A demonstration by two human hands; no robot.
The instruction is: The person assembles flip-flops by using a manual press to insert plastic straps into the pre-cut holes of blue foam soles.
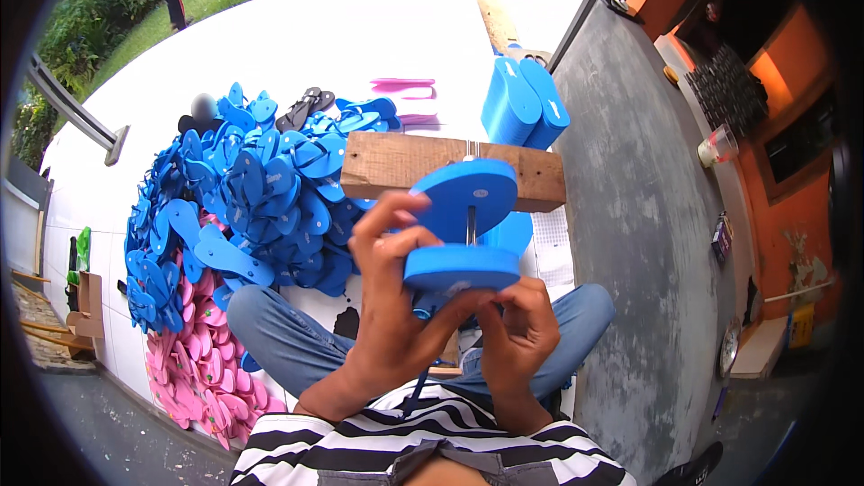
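A broad heap of blue flip-flops (261,189) is spread on the left of the white tiled floor (306,40), with pink flip-flops (211,364) piled at its near end. A wooden block (387,166) is set crosswise just beyond the hands, the most direct obstruction ahead; behind it, blue soles (526,103) are stacked on edge and pink soles (403,87) are laid out. Open tile is seen beyond these; on the right, the floor is bordered by a grey concrete strip (639,216). Near room is narrowed by crossed, jean-clad legs (288,333). Between the knees, a blue sole (463,264) is held edge-on, near a metal rod (472,225). It is gripped by the left hand (391,301), thumb beneath, two fingers raised. The right hand (522,333) is placed under its near right edge, fingers curled; whether anything is pinched there cannot be told.
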